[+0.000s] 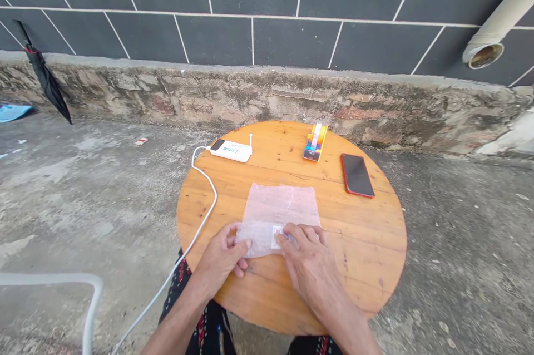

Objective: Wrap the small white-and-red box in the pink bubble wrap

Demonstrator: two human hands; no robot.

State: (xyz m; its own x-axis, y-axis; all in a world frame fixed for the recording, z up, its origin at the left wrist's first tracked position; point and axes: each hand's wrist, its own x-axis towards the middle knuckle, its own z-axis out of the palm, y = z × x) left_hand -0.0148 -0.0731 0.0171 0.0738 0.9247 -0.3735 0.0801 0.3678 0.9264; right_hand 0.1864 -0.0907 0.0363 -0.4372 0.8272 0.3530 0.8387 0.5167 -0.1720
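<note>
Near middle of table: left hand is pinching the bubble wrap at its near-left edge. The right hand, fingers flat, is pressing over a white piece. Judgement: even pressure should stop the wrap slipping.

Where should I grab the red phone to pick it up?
Pinch the red phone by its two long edges, coming from above. It lies flat, screen up, on the table, so only the thin edges offer a hold.
</note>
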